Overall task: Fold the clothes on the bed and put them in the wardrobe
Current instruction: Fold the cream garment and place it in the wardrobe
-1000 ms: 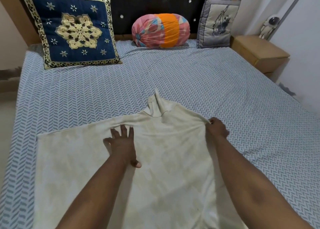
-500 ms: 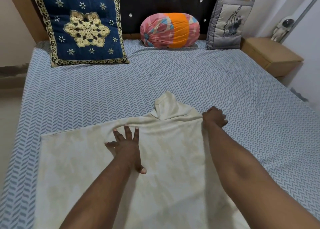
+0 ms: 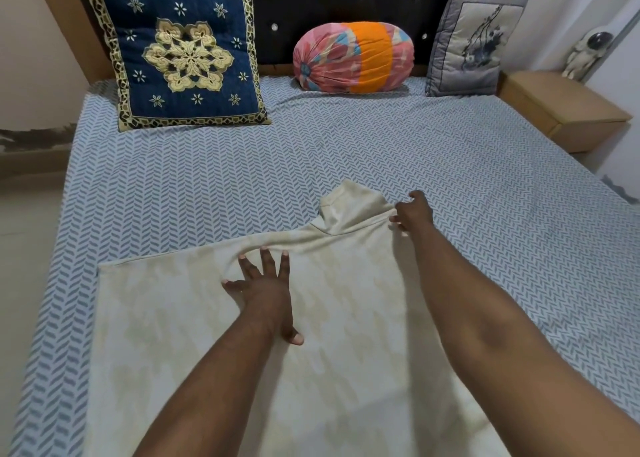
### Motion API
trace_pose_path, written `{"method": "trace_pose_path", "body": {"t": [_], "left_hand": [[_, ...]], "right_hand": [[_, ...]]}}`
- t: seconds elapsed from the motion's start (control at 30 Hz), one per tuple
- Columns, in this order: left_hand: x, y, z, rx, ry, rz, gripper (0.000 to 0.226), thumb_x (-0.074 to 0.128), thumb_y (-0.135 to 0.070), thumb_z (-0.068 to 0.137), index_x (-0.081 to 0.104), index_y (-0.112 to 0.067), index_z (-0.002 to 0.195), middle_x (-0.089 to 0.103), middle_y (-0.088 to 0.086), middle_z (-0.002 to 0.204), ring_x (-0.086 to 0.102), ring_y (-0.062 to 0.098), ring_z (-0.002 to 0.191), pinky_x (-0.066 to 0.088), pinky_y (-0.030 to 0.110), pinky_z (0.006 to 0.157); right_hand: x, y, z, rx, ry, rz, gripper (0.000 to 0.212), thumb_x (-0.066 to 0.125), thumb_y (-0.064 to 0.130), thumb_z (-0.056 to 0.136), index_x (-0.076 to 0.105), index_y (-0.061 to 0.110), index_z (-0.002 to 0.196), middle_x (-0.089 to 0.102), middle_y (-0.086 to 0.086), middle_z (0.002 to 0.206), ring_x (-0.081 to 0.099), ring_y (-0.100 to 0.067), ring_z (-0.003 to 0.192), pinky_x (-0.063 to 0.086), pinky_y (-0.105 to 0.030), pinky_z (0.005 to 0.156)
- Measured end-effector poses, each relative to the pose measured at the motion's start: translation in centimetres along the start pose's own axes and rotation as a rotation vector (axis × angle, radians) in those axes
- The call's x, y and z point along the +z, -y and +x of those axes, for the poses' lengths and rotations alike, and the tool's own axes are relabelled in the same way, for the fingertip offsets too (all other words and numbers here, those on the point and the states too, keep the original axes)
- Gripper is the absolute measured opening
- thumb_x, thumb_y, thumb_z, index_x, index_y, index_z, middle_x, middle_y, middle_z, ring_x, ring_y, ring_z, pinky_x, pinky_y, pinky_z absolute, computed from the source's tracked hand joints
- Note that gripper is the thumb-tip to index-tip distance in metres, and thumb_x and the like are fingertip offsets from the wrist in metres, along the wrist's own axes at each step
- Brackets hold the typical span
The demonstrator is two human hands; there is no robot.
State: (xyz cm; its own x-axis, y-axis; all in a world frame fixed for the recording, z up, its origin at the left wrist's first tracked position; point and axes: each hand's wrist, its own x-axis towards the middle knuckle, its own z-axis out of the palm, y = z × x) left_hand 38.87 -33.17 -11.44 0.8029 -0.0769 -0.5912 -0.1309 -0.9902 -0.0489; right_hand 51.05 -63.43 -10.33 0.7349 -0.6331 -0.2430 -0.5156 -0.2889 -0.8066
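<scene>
A cream garment (image 3: 346, 335) lies spread on the bed (image 3: 173, 186), toward its foot edge, with its high collar (image 3: 349, 204) pointing up the bed at the headboard and its body running back toward the person; the long axis therefore runs from foot to head, roughly along both forearms. The left hand (image 3: 266, 290) lies flat on the cloth with fingers spread wide, pressing down just below the upper hem, left of the collar. The right hand (image 3: 414, 212) sits at the garment's right shoulder, just beside the collar, fingers curled onto the edge of the fabric; it looks like a pinch on that edge, though how much cloth is caught cannot be told. On the left, the fabric reaches out flat toward the left edge of the bed, while the right side ends in a straight line under the right forearm. Judging from this, the step in hand is smoothing and squaring the top before another fold, and the wide left portion is what remains to be brought in; the left hand is nearer to it. No wardrobe is in view.
</scene>
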Motion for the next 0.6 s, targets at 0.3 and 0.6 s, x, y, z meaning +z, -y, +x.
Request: {"method": "trace_pose_path", "body": {"t": [0.3, 0.6], "left_hand": [[1.1, -0.9, -2.4, 0.014, -0.188, 0.118, 0.149, 0.081, -0.068, 0.053, -0.018, -0.017, 0.152, -0.013, 0.021, 0.159, -0.009, 0.053, 0.143, 0.006, 0.082, 0.098], [6.3, -3.3, -9.6, 0.285, -0.468, -0.007, 0.063, 0.058, -0.034, 0.091, 0.035, -0.020, 0.148, 0.053, 0.010, 0.129, 0.055, 0.032, 0.109, 0.046, 0.037, 0.084]], "right_hand": [[-10.6, -8.2, -6.6, -0.098, -0.236, -0.331, 0.027, 0.059, 0.017, 0.085, 0.065, 0.019, 0.111, 0.068, -0.012, 0.114, 0.061, -0.035, 0.108, 0.047, -0.037, 0.088], [-18.5, -17.7, -14.8, 0.290, -0.305, -0.248, 0.056, 0.057, 0.047, 0.083, 0.065, 0.002, 0.115, 0.064, -0.024, 0.117, 0.060, -0.041, 0.111, 0.046, -0.044, 0.095]]}}
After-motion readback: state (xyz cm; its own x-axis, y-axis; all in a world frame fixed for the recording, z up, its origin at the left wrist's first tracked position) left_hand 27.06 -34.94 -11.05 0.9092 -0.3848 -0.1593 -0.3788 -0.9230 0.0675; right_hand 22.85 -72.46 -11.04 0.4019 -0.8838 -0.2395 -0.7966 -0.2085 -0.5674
